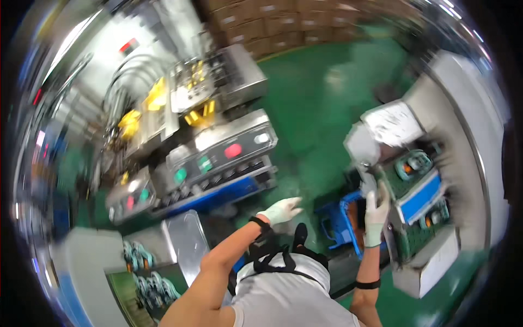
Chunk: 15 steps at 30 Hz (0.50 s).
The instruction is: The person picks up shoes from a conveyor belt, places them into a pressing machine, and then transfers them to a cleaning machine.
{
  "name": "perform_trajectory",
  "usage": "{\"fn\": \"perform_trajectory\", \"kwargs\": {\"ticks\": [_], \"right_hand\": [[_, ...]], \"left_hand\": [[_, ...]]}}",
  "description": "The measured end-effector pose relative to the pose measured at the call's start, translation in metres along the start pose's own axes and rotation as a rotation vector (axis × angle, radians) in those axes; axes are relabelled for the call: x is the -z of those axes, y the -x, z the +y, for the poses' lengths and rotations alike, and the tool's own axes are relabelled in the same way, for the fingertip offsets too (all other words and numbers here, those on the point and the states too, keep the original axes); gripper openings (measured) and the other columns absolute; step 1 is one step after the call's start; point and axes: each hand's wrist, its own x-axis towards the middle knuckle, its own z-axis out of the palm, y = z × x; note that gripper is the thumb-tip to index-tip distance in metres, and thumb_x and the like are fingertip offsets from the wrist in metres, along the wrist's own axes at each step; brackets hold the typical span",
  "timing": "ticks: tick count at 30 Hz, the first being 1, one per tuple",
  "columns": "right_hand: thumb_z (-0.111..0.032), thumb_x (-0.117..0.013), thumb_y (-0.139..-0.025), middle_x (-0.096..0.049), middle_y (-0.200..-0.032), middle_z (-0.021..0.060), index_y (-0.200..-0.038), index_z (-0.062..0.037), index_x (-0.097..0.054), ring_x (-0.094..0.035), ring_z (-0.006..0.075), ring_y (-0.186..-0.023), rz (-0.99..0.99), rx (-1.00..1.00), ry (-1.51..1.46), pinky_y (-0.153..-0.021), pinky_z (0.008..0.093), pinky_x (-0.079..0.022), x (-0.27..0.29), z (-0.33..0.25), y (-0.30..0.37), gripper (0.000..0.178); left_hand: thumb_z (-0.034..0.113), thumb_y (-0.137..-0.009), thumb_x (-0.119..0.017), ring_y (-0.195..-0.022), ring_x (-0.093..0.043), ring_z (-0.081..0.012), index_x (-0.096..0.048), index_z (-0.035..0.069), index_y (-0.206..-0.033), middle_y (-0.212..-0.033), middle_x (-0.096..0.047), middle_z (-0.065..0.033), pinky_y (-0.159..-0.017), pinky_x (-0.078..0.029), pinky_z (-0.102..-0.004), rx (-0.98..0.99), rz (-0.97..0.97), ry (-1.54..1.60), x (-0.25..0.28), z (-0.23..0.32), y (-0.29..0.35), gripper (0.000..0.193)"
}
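My left hand (282,211), in a white glove, reaches out in front of my waist with its fingers apart and nothing in it. It is nearest the lower edge of a machine's control panel (231,150). My right hand (376,215), also gloved, is stretched upward at the right, thumb and fingers apart. Just beyond its fingertips is a blurred grey part (369,177) below a pale rounded panel (362,144); I cannot tell whether they touch. A blue bin or stool frame (343,223) stands left of that hand.
At the right, a workstation has a green perforated board (417,240), teal parts (414,164), a blue-faced tray (420,197) and a white box (427,261). At lower left are a metal tray (188,245) and more teal parts (155,291). Stacked cartons (283,24) line the back.
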Motion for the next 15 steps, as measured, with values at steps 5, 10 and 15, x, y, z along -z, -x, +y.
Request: {"fn": "perform_trajectory", "kwargs": {"ticks": [5, 10, 15], "right_hand": [[-0.026, -0.069, -0.091, -0.060, -0.129, 0.0222, -0.134, 0.0083, -0.050, -0.060, 0.0273, -0.120, -0.875, -0.230, 0.158, -0.103, 0.0352, -0.046, -0.135, 0.110, 0.075, 0.058], [-0.030, -0.072, -0.089, -0.065, -0.122, 0.0193, -0.129, 0.0079, -0.056, -0.062, 0.0259, -0.111, -1.419, -0.193, 0.650, -0.098, 0.0334, -0.047, -0.208, 0.135, 0.134, 0.058], [-0.028, -0.070, -0.090, -0.060, -0.076, 0.0006, -0.118, -0.0041, -0.064, -0.052, 0.0117, -0.059, -1.449, -0.336, 0.967, -0.051, 0.0300, -0.044, -0.236, 0.157, 0.139, 0.038]], "left_hand": [[0.030, -0.090, -0.058, -0.107, -0.063, -0.0398, -0.064, 0.002, -0.115, -0.110, -0.067, -0.0255, -0.095, -0.050, -0.0440, 0.807, 0.913, 0.021, -0.026, -0.163, 0.288, 0.038], [0.021, -0.089, -0.063, -0.086, -0.068, -0.0363, -0.067, 0.000, -0.097, -0.091, -0.070, -0.0201, -0.079, -0.054, -0.0431, 1.367, 1.914, 0.232, -0.165, -0.197, 0.578, 0.022], [0.023, -0.087, -0.066, -0.097, -0.066, -0.0370, -0.064, -0.002, -0.109, -0.099, -0.069, -0.0224, -0.086, -0.051, -0.0432, 1.738, 2.070, 0.874, -0.366, -0.131, 0.660, 0.033]]}}
